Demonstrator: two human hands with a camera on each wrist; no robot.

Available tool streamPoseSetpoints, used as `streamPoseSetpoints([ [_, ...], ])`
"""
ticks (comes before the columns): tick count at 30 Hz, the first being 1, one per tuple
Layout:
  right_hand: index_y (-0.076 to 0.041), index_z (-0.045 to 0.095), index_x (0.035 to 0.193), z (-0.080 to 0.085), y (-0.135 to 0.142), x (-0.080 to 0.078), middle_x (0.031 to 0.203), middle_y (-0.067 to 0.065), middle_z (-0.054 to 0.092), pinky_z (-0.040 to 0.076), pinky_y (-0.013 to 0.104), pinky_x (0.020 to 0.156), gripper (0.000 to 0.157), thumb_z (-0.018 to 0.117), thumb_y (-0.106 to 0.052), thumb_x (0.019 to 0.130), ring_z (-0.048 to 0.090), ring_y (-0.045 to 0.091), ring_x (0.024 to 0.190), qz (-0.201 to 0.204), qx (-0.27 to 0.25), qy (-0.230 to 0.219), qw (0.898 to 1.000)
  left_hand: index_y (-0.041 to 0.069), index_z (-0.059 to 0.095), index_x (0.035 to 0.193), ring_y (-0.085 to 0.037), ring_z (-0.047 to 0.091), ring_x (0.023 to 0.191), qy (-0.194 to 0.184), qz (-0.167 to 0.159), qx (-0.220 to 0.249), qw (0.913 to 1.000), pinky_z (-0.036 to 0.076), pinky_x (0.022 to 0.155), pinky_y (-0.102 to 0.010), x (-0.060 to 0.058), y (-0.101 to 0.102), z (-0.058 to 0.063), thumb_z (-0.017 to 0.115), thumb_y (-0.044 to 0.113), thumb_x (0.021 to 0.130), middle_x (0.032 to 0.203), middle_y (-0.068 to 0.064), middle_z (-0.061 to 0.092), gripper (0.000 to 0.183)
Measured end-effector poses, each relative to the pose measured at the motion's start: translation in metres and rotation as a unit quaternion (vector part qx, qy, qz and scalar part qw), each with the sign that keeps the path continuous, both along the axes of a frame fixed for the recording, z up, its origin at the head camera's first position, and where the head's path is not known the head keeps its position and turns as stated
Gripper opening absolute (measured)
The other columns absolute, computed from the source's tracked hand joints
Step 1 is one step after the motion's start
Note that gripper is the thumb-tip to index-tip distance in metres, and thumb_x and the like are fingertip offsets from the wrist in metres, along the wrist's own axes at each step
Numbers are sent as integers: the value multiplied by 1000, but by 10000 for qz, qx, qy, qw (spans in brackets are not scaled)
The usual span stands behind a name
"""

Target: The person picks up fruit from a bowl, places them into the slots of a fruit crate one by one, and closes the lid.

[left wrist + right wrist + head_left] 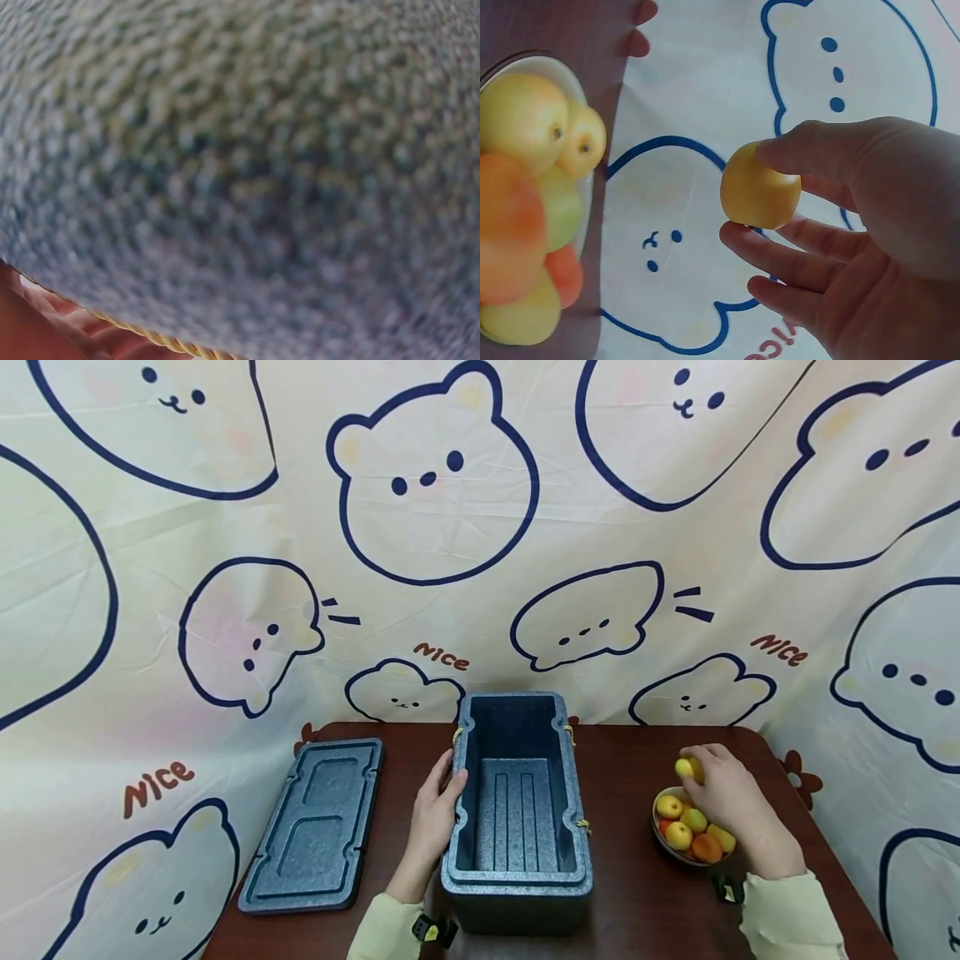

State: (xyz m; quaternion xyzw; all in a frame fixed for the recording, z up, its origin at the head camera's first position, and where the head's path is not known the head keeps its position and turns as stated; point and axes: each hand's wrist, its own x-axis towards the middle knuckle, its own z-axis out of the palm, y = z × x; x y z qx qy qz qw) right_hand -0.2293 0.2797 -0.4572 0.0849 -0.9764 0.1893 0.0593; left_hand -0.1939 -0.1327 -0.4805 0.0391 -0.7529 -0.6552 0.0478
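Observation:
In the head view a deep blue-grey foam box (517, 881) stands without its lid, and its visible floor is bare. My left hand (433, 814) rests on the box's left side, the thumb on the rim and the fingers along the outer wall. The left wrist view shows the speckled foam wall (247, 150) very close, with blurred fingers (82, 326) by a yellow cord (176, 343). My right hand (731, 793) pinches a small yellow apple (759, 187) between thumb and fingers, above the far side of a bowl (660, 842) of fruit.
The box's lid (311, 827) lies flat on the brown table (622, 893), left of the box. Several yellow, green, orange and red fruits (678, 836) fill the bowl at the right. A cloth backdrop (435, 527) with bear drawings surrounds the table's back and sides.

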Motion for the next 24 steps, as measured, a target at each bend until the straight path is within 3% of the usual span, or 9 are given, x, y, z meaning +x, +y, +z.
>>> streamPoseSetpoints([
  [14,0,62,130,39,-29,-4,130,27,54,47,63,93,37,67,-15,97,56,44,109,452,-239,155,9986,12,41,156,-32,47,136,-127,24,-33,9999,38,110,-55,0,-2,0,54,39,105,156,-14,43,59],
  [18,0,63,127,47,-40,-8,125,23,57,52,56,86,35,69,-13,95,58,36,99,725,-300,349,9963,11,42,155,-31,43,140,-172,30,64,9998,36,112,-54,-1,-3,1,57,38,104,157,-14,42,60],
  [24,-3,65,125,56,-55,-14,125,19,58,51,55,92,33,71,-13,94,55,35,106,1079,-327,561,9920,9,46,153,-32,34,146,-157,106,47,9998,30,117,-55,-3,-6,4,60,35,102,156,-15,42,59],
])
